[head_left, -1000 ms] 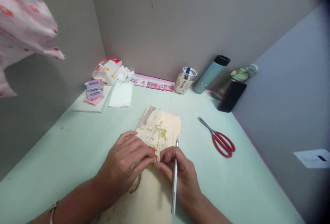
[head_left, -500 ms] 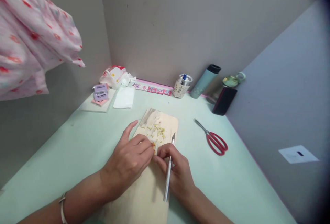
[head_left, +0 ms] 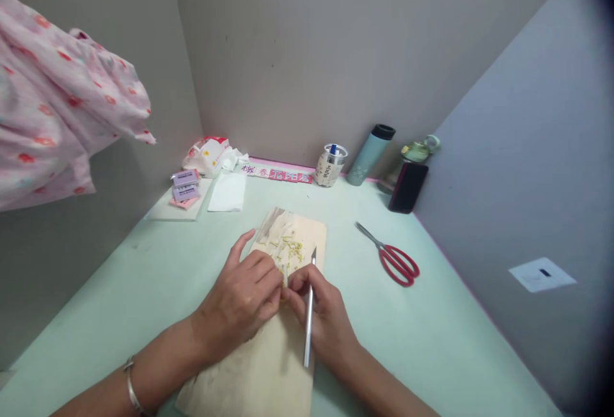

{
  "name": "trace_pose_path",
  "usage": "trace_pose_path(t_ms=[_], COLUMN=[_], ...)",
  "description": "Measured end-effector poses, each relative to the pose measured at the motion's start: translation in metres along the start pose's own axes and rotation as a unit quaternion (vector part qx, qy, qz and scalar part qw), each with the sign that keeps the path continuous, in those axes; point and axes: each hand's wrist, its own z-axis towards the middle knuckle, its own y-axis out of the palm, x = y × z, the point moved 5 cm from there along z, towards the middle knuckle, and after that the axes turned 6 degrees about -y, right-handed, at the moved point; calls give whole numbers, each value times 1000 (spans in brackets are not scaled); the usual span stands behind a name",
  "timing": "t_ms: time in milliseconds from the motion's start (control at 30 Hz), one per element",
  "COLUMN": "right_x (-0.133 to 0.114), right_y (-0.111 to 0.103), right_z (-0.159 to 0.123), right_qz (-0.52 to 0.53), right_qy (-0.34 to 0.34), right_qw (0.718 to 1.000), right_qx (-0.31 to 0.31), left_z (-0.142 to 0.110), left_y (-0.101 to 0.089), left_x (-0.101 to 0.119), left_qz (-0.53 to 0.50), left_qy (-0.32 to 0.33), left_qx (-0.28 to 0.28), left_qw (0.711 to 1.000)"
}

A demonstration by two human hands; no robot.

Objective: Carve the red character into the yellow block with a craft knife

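Observation:
A wooden board [head_left: 268, 366] lies lengthwise before me, with small yellow-green shavings [head_left: 291, 249] scattered over its far half. My left hand [head_left: 249, 286] is over the board's left side, its thumb and fingers pinched together and its index finger raised. My right hand [head_left: 323, 311] meets it fingertip to fingertip. A silver craft knife [head_left: 309, 321] is tucked in my right hand, its blade pointing away from me. The small yellowish piece at the joined fingertips is mostly hidden. Red-handled scissors [head_left: 396, 262] lie on the table to the right.
Along the back wall stand a tin can [head_left: 330, 166], a teal flask [head_left: 371, 155], a green-lidded bottle [head_left: 415, 150] and a dark phone [head_left: 409, 187]. Wrapped purple blocks [head_left: 185, 185], a tissue pack [head_left: 206, 155] and a white paper [head_left: 227, 191] sit at the back left. Pink patterned cloth [head_left: 67, 103] hangs upper left.
The view has shifted slightly. My fingertips have drawn a little closer together, and the red-yellow piece between them shows less. The knife stays in my right hand.

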Motion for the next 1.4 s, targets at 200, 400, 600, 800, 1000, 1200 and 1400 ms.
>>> trace_pose_path(t_ms=[200,400,600,800,1000,1200,1400], right_x=[6,15,18,18,21,16,27], right_y=[-4,-2,-1,-3,-19,-34,-27], right_z=[4,7,9,6,6,11,13], right_qz=[65,161,166,23,-29,23,107], right_qy=[42,101,103,77,54,3,114], right_qw=[997,982,981,997,998,999,987], right_qx=[14,12,8,-23,13,28,34], left_z=[-1,-9,-15,-19,-26,-28,-37], left_y=[7,7,12,15,23,28,43], left_x=[-9,-40,-54,-58,-65,-64,-53], left_qz=[-31,-76,-116,-141,-159,-157,-132], left_qy=[-29,-102,-145,-162,-164,-157,-137], left_qx=[4,12,-1,-7,-40,-44,-103], left_qw=[999,992,983,977,973,974,976])
